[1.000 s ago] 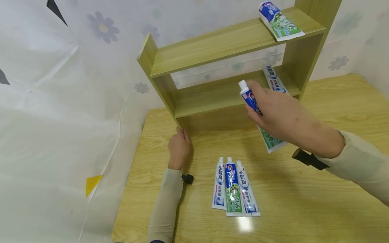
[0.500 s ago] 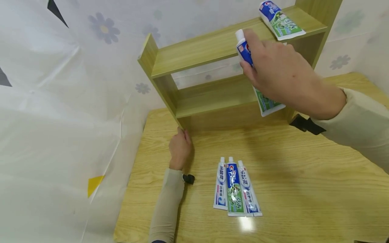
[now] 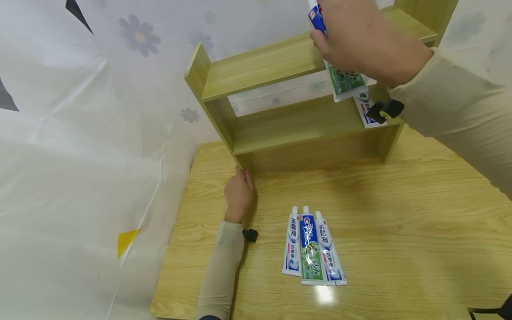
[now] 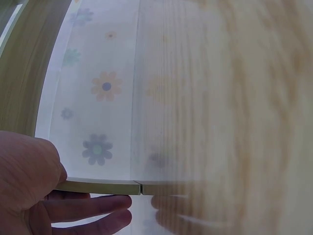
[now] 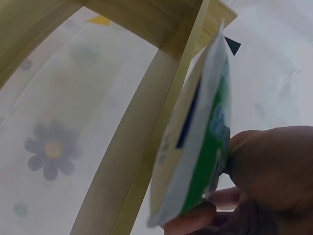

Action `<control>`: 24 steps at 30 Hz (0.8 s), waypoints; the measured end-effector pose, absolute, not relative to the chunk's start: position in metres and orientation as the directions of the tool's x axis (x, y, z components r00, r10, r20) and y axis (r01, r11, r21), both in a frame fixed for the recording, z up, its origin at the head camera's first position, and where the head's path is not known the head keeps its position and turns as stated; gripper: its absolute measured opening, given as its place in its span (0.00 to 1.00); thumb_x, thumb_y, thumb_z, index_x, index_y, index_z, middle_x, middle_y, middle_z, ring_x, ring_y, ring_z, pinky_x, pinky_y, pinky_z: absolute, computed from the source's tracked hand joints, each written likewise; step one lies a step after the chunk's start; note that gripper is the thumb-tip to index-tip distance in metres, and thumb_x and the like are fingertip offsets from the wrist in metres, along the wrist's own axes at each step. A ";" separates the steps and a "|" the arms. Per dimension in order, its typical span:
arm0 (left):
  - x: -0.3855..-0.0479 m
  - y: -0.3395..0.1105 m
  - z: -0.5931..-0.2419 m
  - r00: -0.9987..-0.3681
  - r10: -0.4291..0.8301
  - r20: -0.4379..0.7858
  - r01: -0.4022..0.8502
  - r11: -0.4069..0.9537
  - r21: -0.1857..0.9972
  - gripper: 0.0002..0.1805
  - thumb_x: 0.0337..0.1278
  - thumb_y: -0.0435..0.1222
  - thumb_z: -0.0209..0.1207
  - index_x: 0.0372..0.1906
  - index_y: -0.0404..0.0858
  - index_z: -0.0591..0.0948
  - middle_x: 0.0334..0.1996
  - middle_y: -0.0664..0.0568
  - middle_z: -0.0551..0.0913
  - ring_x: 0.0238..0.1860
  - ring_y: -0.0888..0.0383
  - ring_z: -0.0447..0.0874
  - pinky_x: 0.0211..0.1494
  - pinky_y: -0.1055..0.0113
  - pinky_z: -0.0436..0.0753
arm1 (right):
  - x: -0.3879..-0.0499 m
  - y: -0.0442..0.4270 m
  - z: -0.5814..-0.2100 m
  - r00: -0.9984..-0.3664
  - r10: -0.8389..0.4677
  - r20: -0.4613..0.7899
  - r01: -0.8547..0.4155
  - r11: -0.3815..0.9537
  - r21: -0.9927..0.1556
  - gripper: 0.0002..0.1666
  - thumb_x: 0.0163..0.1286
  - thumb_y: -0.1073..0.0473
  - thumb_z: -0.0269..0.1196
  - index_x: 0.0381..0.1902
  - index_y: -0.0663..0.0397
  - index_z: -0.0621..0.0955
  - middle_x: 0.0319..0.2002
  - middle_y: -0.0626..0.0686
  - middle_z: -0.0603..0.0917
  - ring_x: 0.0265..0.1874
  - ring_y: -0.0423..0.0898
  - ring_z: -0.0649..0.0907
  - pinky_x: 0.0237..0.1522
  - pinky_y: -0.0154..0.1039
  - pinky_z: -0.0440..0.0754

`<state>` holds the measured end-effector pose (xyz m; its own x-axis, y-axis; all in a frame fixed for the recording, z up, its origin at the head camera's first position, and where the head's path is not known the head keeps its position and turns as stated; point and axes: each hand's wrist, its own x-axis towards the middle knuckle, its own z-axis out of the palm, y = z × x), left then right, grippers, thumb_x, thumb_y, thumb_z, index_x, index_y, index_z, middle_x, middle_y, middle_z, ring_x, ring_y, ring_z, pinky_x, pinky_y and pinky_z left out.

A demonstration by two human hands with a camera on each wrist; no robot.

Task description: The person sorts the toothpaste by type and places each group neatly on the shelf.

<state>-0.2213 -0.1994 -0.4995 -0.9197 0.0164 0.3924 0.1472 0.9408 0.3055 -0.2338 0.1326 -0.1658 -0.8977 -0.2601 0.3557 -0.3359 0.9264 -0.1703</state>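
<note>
Holds a blue-and-green toothpaste tube point(image 3: 346, 83) in the right grip point(image 3: 364, 40), with fingers and thumb curled round the body. Shows the cap end uppermost, cut off by the top border of the head view, and the flat crimped end hanging below the knuckles, in front of the upper shelf point(image 3: 264, 61). Cannot tell contact from a gap between tube and shelf edge. From the right wrist, appears nearly edge-on, green side toward the fingers, just beside a wooden board. Pinches the shelf unit point(image 3: 220, 115) with the left grip point(image 3: 239, 194), low on the left end; in the left wrist view, shows thumb above and fingers below a board edge. Note one white tube point(image 3: 363, 106) on the lower shelf point(image 3: 288, 126), toward the right end, partly hidden behind the right wrist camera point(image 3: 386, 111). Note three more on the tabletop point(image 3: 420, 213), in front of the shelf unit and side by side: left white-and-blue tube point(image 3: 293, 246), middle blue-and-green tube point(image 3: 311, 255), right white-and-blue tube point(image 3: 330, 253), all face up with caps pointing toward the shelves, close together at the crimped ends. Record also pale sleeves point(image 3: 460, 93) on both arms and a flower-patterned wall covering point(image 3: 160, 80) behind.
</note>
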 end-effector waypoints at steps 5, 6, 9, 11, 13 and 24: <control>-0.213 -0.193 -0.485 -0.938 -0.007 0.347 0.102 0.950 0.296 0.16 0.88 0.39 0.50 0.40 0.32 0.76 0.20 0.37 0.82 0.19 0.39 0.84 0.20 0.46 0.77 | -0.252 0.132 -0.151 -0.942 -0.241 0.235 -0.293 0.930 -0.223 0.44 0.88 0.50 0.40 0.90 0.59 0.37 0.85 0.77 0.50 0.78 0.78 0.65 0.76 0.73 0.68; -0.213 -0.194 -0.485 -0.936 -0.010 0.351 0.103 0.948 0.302 0.16 0.88 0.39 0.50 0.40 0.32 0.76 0.20 0.36 0.82 0.19 0.39 0.84 0.20 0.45 0.78 | -0.255 0.133 -0.148 -0.944 -0.243 0.222 -0.291 0.931 -0.219 0.44 0.88 0.49 0.40 0.90 0.58 0.38 0.84 0.77 0.52 0.76 0.78 0.67 0.75 0.73 0.71; -0.217 -0.200 -0.493 -0.923 -0.010 0.385 0.118 0.945 0.307 0.18 0.88 0.41 0.48 0.39 0.33 0.76 0.18 0.37 0.81 0.18 0.38 0.84 0.19 0.42 0.76 | -0.262 0.131 -0.142 -0.952 -0.239 0.194 -0.274 0.944 -0.182 0.44 0.88 0.47 0.41 0.89 0.61 0.43 0.77 0.80 0.62 0.63 0.75 0.73 0.65 0.72 0.81; -0.219 -0.203 -0.498 -0.921 -0.008 0.389 0.129 0.937 0.323 0.20 0.89 0.43 0.46 0.39 0.33 0.76 0.18 0.38 0.81 0.18 0.38 0.83 0.19 0.42 0.76 | -0.267 0.128 -0.142 -0.950 -0.237 0.201 -0.268 0.952 -0.146 0.43 0.87 0.47 0.42 0.88 0.65 0.47 0.70 0.80 0.68 0.55 0.73 0.75 0.59 0.72 0.83; -0.229 -0.210 -0.518 -0.911 -0.002 0.412 0.130 0.947 0.294 0.21 0.89 0.45 0.43 0.39 0.35 0.75 0.17 0.39 0.80 0.16 0.40 0.82 0.17 0.42 0.74 | -0.271 0.126 -0.141 -0.956 -0.223 0.188 -0.251 0.958 -0.141 0.43 0.87 0.46 0.42 0.87 0.67 0.48 0.70 0.81 0.69 0.54 0.73 0.75 0.61 0.71 0.83; -0.217 -0.199 -0.498 -0.938 -0.005 0.348 0.117 0.937 0.330 0.19 0.89 0.43 0.46 0.42 0.32 0.77 0.20 0.36 0.83 0.19 0.39 0.85 0.19 0.43 0.78 | -0.284 0.125 -0.147 -0.984 -0.135 0.118 -0.159 0.961 -0.224 0.43 0.86 0.48 0.44 0.86 0.71 0.51 0.75 0.82 0.66 0.56 0.71 0.74 0.65 0.70 0.79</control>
